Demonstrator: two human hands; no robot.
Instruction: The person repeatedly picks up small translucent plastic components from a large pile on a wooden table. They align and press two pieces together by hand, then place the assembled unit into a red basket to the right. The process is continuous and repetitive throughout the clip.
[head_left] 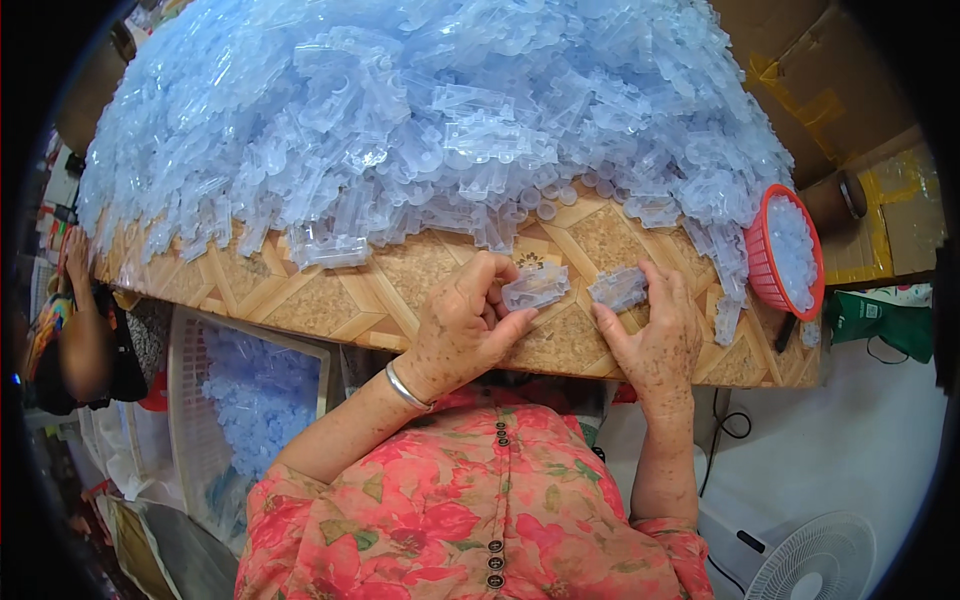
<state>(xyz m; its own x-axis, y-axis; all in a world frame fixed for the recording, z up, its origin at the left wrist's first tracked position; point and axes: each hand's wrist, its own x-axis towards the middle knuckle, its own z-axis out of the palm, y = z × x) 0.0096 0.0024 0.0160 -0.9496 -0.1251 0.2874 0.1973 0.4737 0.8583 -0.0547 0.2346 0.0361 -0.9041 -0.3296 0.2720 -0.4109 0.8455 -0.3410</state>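
Between the two hands, head view: the left hand pinches a clear plastic strip by its near end, thumb below and fingers curled over the top; just to its right the right hand pinches a second strip between thumb and fingertips. Both pieces sit just above the table edge, a small gap apart, neither touching the other. Beyond the fingertips rises a heap of like pieces, pale blue and translucent. Right of the right hand a red basket holds small clear bits. Below the left forearm stands a crate with more pieces. The strips look light, thin-walled and fairly stiff, probably smooth and a little slippery; hold is best taken at an end or along the long edges, with a light pinch, since hard squeezing might bend or crack them.
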